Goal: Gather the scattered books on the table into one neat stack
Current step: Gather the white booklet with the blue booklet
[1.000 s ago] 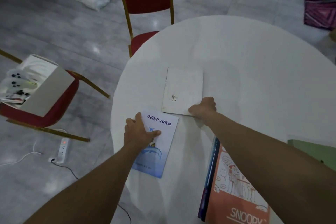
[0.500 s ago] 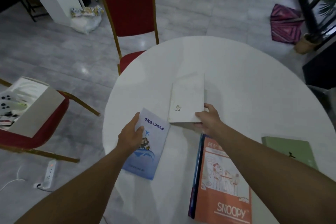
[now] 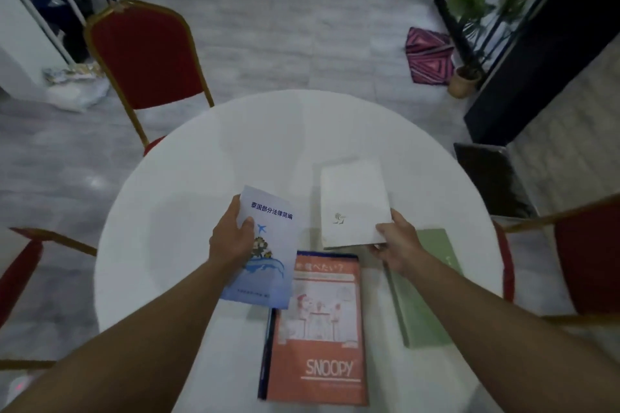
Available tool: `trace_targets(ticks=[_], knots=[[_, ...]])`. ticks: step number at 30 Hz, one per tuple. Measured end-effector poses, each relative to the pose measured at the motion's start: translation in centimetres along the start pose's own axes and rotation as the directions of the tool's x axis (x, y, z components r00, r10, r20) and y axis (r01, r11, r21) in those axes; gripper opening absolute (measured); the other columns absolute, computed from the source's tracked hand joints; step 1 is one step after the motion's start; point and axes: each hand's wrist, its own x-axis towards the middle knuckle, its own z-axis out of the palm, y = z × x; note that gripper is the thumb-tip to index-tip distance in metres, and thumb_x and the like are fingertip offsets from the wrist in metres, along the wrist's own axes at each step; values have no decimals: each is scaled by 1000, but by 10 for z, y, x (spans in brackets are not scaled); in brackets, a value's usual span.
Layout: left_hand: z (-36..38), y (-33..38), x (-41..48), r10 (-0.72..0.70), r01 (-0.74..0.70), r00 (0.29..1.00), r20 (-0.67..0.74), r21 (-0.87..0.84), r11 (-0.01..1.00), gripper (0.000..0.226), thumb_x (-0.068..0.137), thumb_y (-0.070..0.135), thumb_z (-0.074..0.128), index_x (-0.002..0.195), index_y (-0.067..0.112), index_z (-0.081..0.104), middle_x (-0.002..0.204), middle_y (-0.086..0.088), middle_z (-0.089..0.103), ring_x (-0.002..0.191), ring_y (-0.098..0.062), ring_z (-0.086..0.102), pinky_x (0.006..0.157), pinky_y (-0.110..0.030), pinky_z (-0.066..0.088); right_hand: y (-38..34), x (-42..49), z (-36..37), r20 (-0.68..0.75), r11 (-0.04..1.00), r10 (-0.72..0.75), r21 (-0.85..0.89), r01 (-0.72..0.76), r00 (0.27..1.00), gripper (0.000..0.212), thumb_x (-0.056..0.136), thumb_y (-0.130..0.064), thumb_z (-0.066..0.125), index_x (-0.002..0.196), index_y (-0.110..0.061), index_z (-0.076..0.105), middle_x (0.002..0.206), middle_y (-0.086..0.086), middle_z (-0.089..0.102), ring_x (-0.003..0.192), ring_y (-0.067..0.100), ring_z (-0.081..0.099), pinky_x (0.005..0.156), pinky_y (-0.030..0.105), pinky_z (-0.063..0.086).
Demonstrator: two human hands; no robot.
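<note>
My left hand (image 3: 233,238) grips a pale blue booklet (image 3: 268,245) with dark blue lettering and a plane drawing, held lifted over the round white table (image 3: 188,184). In my right hand (image 3: 397,241) is a white book (image 3: 352,201) with a small logo, pinched at its near right corner and raised off the table. An orange Snoopy book (image 3: 322,332) lies flat on the near side, on top of a dark blue book (image 3: 266,352) whose left edge shows. A green book (image 3: 424,295) lies to the right, partly under my right forearm.
Red chairs with gold frames stand at the back left (image 3: 147,57), at the left edge (image 3: 20,265) and at the right (image 3: 583,258). A purple patterned bag (image 3: 427,55) and a small plant pot (image 3: 464,82) sit on the floor near a dark cabinet.
Both hands have lifted their books off the table and carried them rightward and nearer, toward the Snoopy book. My head has tilted up, showing more of the room.
</note>
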Motion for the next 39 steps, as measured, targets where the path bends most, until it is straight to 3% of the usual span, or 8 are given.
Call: trace_targets(ticks=[5,11,15,22,27,32,37,39], knots=[[64,37,-16,14,-12,994,105,-18,1000,54,98,23,47,150,18,33,147,-12,49,132,-34,47,111,-49,36,12,3,-91,-157,999,27,-29,-31,987,44,93,3,45,122,-27,60,99,0,67,92,25,64,74,38,59],[132,62,-39,1,9,982,190,-54,998,50,98,17,47,147,12,37,145,-15,50,131,-36,48,111,-50,38,49,-2,-179,-287,924,-88,-382,-30,954,42,92,-12,48,132,-15,61,112,2,69,96,23,62,78,33,50],[158,67,-53,-21,42,979,204,-98,994,48,98,15,47,146,11,38,143,-15,51,129,-34,50,110,-50,39,70,2,-203,-350,641,-167,-749,-168,922,56,88,-33,59,142,-19,51,136,11,56,124,34,53,104,42,46],[175,70,-66,-125,159,968,220,-143,977,46,98,17,47,143,16,40,137,-15,56,119,-34,58,101,-52,49,73,15,-197,85,251,-233,-957,144,969,93,83,-63,54,160,-35,9,169,-3,-3,154,26,6,120,51,16],[183,74,-71,-129,170,970,207,-190,967,35,96,11,46,131,16,50,124,-14,64,106,-31,64,94,-51,54,75,13,-199,111,179,-209,-972,150,972,89,86,-69,48,160,-37,12,170,-3,-10,154,26,4,119,52,17],[204,93,-82,-145,212,958,248,-269,939,40,96,11,46,136,13,46,132,-17,59,113,-33,62,97,-52,52,65,7,-196,52,350,-295,-923,158,954,56,95,-60,45,147,-39,48,168,-3,21,152,23,15,118,48,16],[240,121,-97,-139,251,930,340,-309,917,40,96,8,43,135,15,47,127,-15,62,108,-32,65,94,-50,54,31,4,-186,3,828,-189,-537,161,982,39,91,-54,52,86,-21,73,93,-1,70,102,26,62,89,41,46],[252,128,-103,-139,256,916,377,-282,925,42,95,3,41,136,14,44,126,-16,61,108,-32,63,94,-49,54,22,5,-192,51,863,-170,-475,174,984,10,93,-30,63,90,-23,71,96,1,75,99,29,70,89,43,54]])
